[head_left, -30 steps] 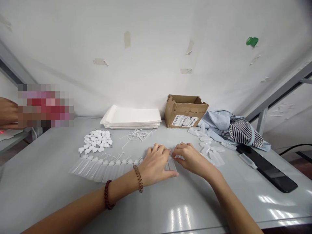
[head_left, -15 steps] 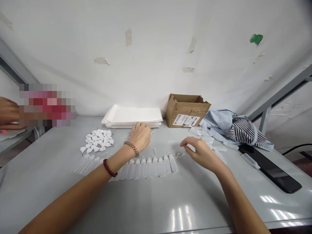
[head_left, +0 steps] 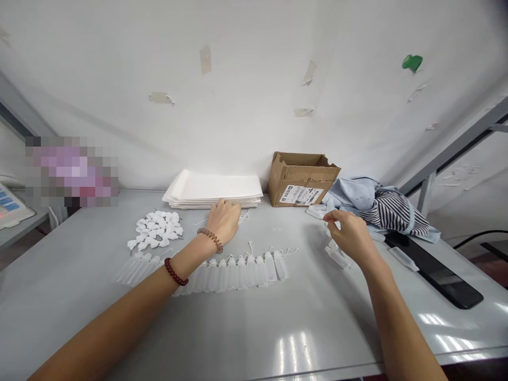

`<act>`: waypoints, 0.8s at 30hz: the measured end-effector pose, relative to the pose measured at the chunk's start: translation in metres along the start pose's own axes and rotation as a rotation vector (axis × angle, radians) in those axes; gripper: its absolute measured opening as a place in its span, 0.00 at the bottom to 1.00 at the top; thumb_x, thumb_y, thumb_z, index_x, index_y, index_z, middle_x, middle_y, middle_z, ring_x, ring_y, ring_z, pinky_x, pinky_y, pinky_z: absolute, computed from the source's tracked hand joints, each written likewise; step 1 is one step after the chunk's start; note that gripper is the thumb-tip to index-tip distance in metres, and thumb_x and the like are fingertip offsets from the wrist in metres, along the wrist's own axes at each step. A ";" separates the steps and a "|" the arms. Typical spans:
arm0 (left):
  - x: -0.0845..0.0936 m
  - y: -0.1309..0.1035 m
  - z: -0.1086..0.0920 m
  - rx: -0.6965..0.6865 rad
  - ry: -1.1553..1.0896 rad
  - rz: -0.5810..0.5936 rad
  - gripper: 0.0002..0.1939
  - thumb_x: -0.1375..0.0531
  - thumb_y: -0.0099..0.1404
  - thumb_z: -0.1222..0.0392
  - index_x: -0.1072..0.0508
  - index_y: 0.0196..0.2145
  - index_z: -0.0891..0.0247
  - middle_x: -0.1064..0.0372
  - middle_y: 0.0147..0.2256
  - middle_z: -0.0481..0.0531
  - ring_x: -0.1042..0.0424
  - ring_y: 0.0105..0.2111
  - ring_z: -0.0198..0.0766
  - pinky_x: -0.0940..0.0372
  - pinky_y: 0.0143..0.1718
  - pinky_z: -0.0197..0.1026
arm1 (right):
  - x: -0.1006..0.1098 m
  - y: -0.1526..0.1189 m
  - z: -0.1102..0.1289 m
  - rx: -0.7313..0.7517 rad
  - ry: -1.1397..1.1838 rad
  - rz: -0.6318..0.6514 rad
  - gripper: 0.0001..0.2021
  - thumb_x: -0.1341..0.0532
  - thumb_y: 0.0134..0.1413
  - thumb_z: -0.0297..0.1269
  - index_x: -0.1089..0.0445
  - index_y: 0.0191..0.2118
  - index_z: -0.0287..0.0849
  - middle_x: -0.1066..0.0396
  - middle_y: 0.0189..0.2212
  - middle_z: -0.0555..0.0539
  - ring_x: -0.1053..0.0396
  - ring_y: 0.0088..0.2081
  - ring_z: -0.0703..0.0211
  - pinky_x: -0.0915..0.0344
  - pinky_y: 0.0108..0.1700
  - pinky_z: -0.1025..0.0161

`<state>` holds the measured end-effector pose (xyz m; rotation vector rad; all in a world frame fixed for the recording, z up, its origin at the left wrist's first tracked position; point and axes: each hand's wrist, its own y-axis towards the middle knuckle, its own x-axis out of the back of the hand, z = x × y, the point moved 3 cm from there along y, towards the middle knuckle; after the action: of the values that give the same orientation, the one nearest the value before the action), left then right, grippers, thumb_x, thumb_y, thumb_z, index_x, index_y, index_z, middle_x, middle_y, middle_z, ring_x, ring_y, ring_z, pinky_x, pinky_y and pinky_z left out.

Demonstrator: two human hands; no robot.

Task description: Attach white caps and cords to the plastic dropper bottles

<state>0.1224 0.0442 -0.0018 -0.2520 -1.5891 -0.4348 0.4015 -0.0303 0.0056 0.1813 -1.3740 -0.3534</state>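
Observation:
My left hand [head_left: 224, 221] is closed with its fingertips down on the table, beside thin white strands [head_left: 246, 214]; whatever it holds is hidden. In front of it runs a row of translucent plastic tubes [head_left: 222, 275], with thin white curled strands at their far ends. My right hand [head_left: 349, 235] is at the loose translucent tubes [head_left: 337, 258] on the right, thumb and forefinger slightly apart. Its other fingers are curled, and it partly covers these tubes. Small white knotted-looking pieces [head_left: 156, 229] are heaped to the left.
A stack of white paper envelopes or sheets [head_left: 214, 188] lies against the wall beside an open cardboard box [head_left: 301, 180]. To the right are bundled blue and striped cloth [head_left: 389, 206] and a long black object [head_left: 440, 275]. A pixelated patch hides the far left.
My right hand has moved right, from beside the tube row to the loose tubes. My left hand stays near the strands. The other person's hand at far left has gone from view.

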 end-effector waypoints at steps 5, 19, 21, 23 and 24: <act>0.002 -0.001 0.000 -0.011 0.010 -0.004 0.12 0.48 0.63 0.68 0.26 0.39 0.68 0.30 0.40 0.64 0.35 0.46 0.55 0.39 0.40 0.50 | 0.002 0.001 -0.005 -0.033 -0.047 0.015 0.12 0.50 0.51 0.27 0.29 0.33 0.40 0.25 0.36 0.42 0.31 0.42 0.46 0.39 0.42 0.53; 0.004 -0.002 -0.001 -0.029 -0.002 0.017 0.14 0.50 0.61 0.70 0.25 0.30 0.66 0.28 0.35 0.65 0.33 0.43 0.55 0.38 0.37 0.49 | 0.001 0.001 -0.003 -0.056 -0.112 0.080 0.13 0.50 0.52 0.27 0.28 0.35 0.40 0.25 0.38 0.42 0.30 0.41 0.48 0.39 0.40 0.55; 0.006 -0.003 -0.001 -0.034 -0.009 0.020 0.14 0.50 0.61 0.71 0.25 0.29 0.67 0.28 0.35 0.65 0.33 0.43 0.55 0.38 0.37 0.50 | 0.001 0.001 -0.003 -0.063 -0.119 0.084 0.13 0.50 0.52 0.27 0.28 0.36 0.40 0.25 0.38 0.42 0.30 0.42 0.48 0.39 0.40 0.55; 0.009 -0.003 -0.001 -0.036 -0.020 0.019 0.13 0.50 0.61 0.71 0.26 0.30 0.67 0.28 0.35 0.65 0.33 0.43 0.55 0.37 0.37 0.49 | 0.002 0.001 -0.004 -0.072 -0.130 0.086 0.13 0.50 0.53 0.27 0.28 0.36 0.40 0.25 0.39 0.42 0.30 0.43 0.48 0.39 0.40 0.55; 0.010 -0.003 -0.001 -0.035 -0.026 0.017 0.13 0.50 0.61 0.70 0.26 0.30 0.67 0.29 0.35 0.64 0.33 0.43 0.54 0.37 0.37 0.49 | 0.002 0.001 -0.004 -0.076 -0.137 0.087 0.14 0.50 0.53 0.27 0.28 0.36 0.40 0.25 0.39 0.42 0.31 0.43 0.48 0.39 0.40 0.55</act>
<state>0.1210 0.0399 0.0075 -0.2987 -1.6045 -0.4482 0.4058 -0.0301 0.0070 0.0348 -1.4959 -0.3493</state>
